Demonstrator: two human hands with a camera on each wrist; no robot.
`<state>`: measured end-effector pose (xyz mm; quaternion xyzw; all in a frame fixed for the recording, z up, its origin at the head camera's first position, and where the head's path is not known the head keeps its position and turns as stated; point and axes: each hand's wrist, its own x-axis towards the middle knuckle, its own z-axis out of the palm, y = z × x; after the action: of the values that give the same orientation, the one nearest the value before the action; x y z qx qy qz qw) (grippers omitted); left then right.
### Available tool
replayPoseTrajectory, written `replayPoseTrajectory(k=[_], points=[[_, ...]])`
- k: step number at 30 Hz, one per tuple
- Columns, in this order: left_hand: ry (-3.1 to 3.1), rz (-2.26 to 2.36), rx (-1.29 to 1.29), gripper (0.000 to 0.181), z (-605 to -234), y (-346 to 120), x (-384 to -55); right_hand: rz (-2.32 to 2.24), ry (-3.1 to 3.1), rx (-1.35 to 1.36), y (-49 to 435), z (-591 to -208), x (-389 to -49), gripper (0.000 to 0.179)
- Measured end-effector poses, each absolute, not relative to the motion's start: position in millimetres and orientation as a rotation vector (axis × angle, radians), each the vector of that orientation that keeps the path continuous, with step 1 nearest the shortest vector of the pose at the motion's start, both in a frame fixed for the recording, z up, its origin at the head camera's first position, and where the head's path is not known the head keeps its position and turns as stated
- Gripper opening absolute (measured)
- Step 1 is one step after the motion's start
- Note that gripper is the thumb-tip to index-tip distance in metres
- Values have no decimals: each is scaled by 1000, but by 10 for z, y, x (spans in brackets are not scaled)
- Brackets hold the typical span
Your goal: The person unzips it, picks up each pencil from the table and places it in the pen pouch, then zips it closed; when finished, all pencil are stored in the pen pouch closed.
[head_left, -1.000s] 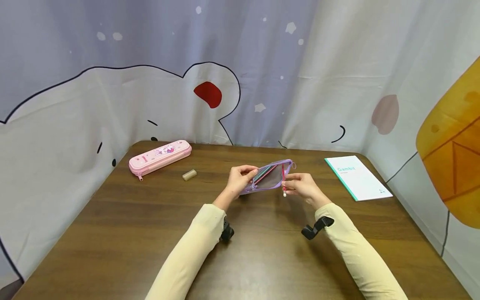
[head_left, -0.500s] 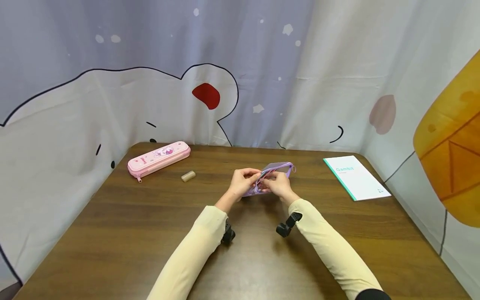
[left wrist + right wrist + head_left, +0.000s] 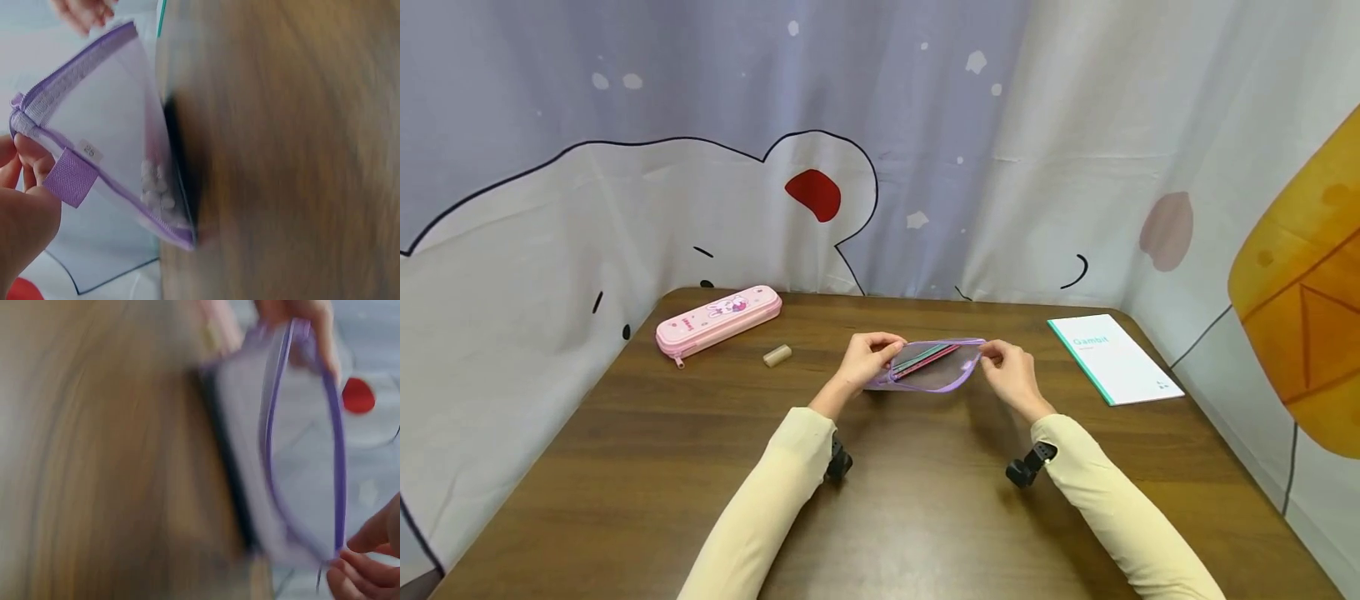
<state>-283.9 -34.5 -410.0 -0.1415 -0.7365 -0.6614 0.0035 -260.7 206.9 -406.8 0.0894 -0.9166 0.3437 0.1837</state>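
A see-through mesh pencil pouch with purple edging (image 3: 951, 387) hangs between my hands above the table, its zipped mouth gaping. My left hand (image 3: 859, 364) pinches its left end, by a purple fabric tab (image 3: 72, 178) seen in the left wrist view. At the opposite corner my right hand (image 3: 1011, 377) pinches the edge between thumb and fingers. Several pencils (image 3: 925, 361), some green and some red, lie slanted inside. Through the mesh, whitish rounded ends (image 3: 156, 187) show near the bottom; they are blurred.
A pink hard pencil case (image 3: 718, 320) with a rabbit print lies at the back left of the wooden table (image 3: 910, 517). Near it is a small beige eraser-like block (image 3: 777, 355). A white notebook (image 3: 1116, 358) lies at the right. Curtains hang behind.
My right hand, which held a red pencil, moved left into the pouch, let the pencil go there, then came back to the pouch's right corner. The left hand shifted slightly left.
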Motion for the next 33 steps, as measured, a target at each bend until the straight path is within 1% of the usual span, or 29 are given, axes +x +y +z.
replayPoseTrajectory(k=[3, 5, 7, 10, 12, 14, 17, 18, 20, 22, 23, 25, 29, 30, 33], points=[[-2374, -2047, -519, 21, -4093, -438, -2876, 782, -2559, 336, 2292, -4138, -2611, 32], [-2409, -2028, -578, 22, -4082, -490, -2887, 719, -2571, 448, 2390, -4192, -2613, 42], [-2432, -2021, -629, 23, -4068, -527, -2893, 704, -2581, 576, 2445, -4246, -2610, 47], [-2456, -1993, -680, 23, -4046, -552, -2890, 753, -2542, 734, 2460, -4303, -2597, 39], [-2471, -1944, -724, 22, -4042, -573, -2899, 801, -2502, 786, 2448, -4332, -2585, 31], [-2523, -1816, -800, 21, -4029, -617, -2896, 843, -2467, 798, 2431, -4343, -2574, 24], [-2657, -1508, -933, 22, -3986, -736, -2853, 878, -2447, 760, 2412, -4326, -2550, 16], [-2714, -1398, -963, 25, -3966, -786, -2822, 887, -2451, 739, 2410, -4310, -2538, 13], [-2821, -1184, -996, 38, -3930, -889, -2751, 918, -2473, 686, 2410, -4282, -2515, 10], [-2883, -1024, -1016, 51, -3913, -969, -2686, 959, -2502, 620, 2422, -4258, -2493, 8], [-2890, -961, -1022, 54, -3919, -999, -2669, 982, -2513, 585, 2430, -4248, -2485, 9], [-2852, -922, -1025, 49, -3936, -1028, -2650, 1045, -2516, 515, 2445, -4240, -2482, 11], [-2719, -1067, -929, 23, -3995, -1007, -2685, 1170, -2497, 404, 2440, -4241, -2487, 19], [-2690, -1130, -881, 20, -4005, -996, -2699, 1208, -2492, 382, 2433, -4248, -2494, 20], [-2641, -1291, -729, 18, -4051, -971, -2751, 1332, -2478, 360, 2405, -4274, -2524, 19]])
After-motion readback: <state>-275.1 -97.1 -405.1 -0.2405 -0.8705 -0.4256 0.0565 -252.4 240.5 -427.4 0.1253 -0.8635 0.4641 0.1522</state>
